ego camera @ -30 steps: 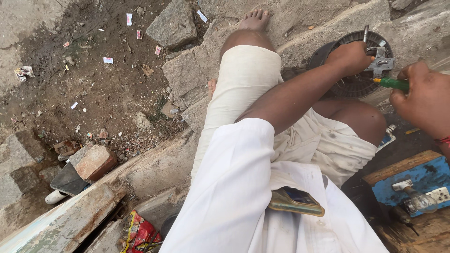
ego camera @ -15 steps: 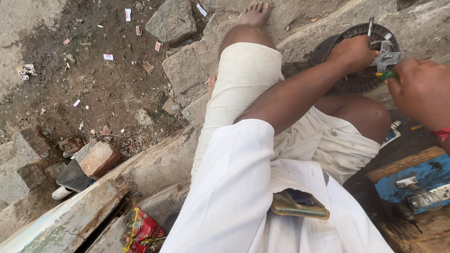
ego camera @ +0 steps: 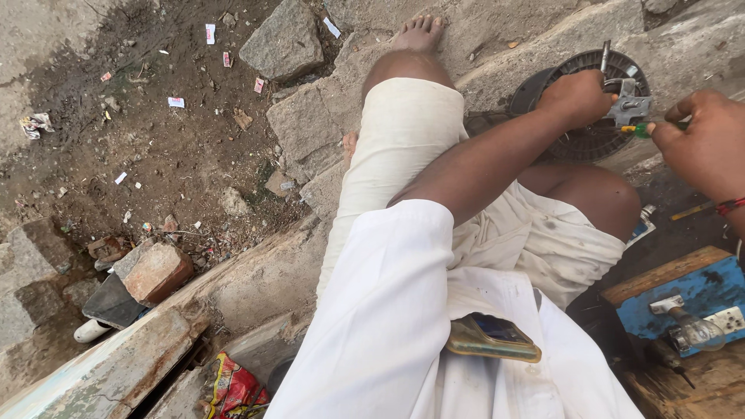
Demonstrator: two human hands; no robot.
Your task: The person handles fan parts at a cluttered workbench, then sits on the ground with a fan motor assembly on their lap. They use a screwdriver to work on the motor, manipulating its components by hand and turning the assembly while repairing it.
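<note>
I see left hand (ego camera: 576, 97) clamped on stiff bracket (ego camera: 630, 105) | right hand (ego camera: 706, 143) pinching light screwdriver (ego camera: 638, 129) | disc (ego camera: 578, 140) at slab (ego camera: 683, 54) edge

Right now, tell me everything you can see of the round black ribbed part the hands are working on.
The round black part looks like a moulded plastic disc with fine radial ribs and a raised rim. It lies on the stone ledge, tilted slightly toward the camera, beyond the bent knee. The left hand rests on it and hides its middle. A grey metal bracket with a thin upright pin sits at its upper right edge. The right hand brings a green-handled screwdriver to that bracket. Its lower edge is hidden by the leg.
</note>
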